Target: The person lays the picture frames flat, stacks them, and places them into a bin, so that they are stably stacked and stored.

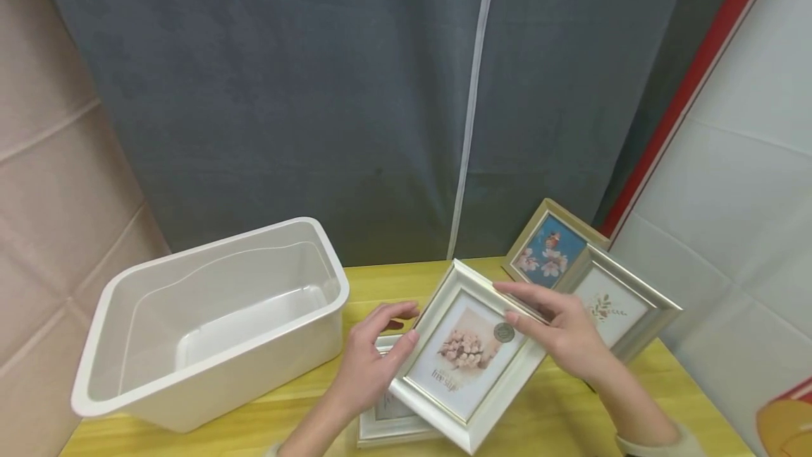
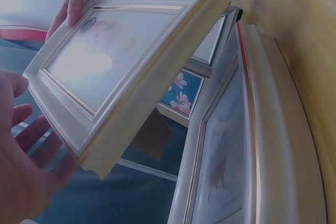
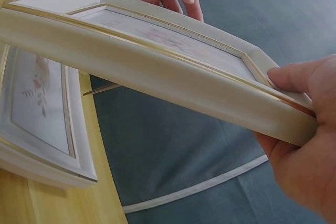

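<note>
My right hand (image 1: 567,333) grips a white picture frame (image 1: 459,358) by its upper right edge, thumb on the front face and fingers behind. The frame is tilted above the table; it has a gold inner line, a pink flower print and a round grey sticker. At its left edge is my left hand (image 1: 368,358), fingers spread and loosely bent; whether they touch the frame is unclear. In the left wrist view, that hand (image 2: 26,166) does not close round the frame. A second white frame (image 1: 393,432) lies on the table below, partly hidden.
A white plastic bin (image 1: 266,365) stands on the left of the yellow wood-grain table (image 1: 374,284). On the right, a silver frame (image 1: 662,309) with a leaf print leans before a tan-edged frame (image 1: 523,231) with a blue flower picture. A grey curtain (image 1: 285,104) hangs behind.
</note>
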Demonstrator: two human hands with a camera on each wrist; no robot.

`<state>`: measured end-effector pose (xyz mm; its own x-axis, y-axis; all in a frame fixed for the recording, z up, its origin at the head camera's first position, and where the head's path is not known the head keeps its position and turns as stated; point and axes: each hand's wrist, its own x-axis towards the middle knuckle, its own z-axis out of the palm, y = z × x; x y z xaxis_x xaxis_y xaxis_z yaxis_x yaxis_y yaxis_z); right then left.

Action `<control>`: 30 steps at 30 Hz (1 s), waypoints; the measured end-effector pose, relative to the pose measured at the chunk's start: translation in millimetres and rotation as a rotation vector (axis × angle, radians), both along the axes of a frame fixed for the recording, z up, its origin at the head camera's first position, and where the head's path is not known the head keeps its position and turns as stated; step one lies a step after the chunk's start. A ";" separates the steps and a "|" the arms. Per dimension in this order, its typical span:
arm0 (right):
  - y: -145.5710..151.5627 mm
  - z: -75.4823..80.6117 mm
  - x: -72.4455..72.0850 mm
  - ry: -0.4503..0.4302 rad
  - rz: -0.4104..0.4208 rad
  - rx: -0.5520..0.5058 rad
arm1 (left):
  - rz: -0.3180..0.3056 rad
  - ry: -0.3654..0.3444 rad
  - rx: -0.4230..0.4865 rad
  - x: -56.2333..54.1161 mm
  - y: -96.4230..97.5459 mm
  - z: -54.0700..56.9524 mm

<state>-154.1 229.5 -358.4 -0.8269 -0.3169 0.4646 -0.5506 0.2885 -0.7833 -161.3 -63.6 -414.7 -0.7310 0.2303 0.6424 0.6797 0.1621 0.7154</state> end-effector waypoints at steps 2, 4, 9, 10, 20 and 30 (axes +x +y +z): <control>-2.6 -1.6 0.9 0.014 0.025 -0.003 | -0.008 -0.008 0.009 0.2 0.8 1.0; -5.6 -3.0 1.9 0.023 0.055 -0.007 | -0.024 -0.021 0.023 0.9 1.6 1.7; -14.1 -6.0 5.7 -0.001 0.129 -0.028 | -0.077 -0.074 0.057 4.3 3.5 3.9; -15.8 -6.5 6.7 -0.013 0.146 -0.037 | -0.082 -0.080 0.057 4.9 3.7 4.2; -30.0 -13.1 15.2 -0.087 0.212 -0.055 | -0.104 -0.068 0.074 5.6 5.4 3.7; -31.7 -20.1 18.2 -0.083 0.168 -0.050 | -0.217 -0.195 0.156 11.4 7.2 6.6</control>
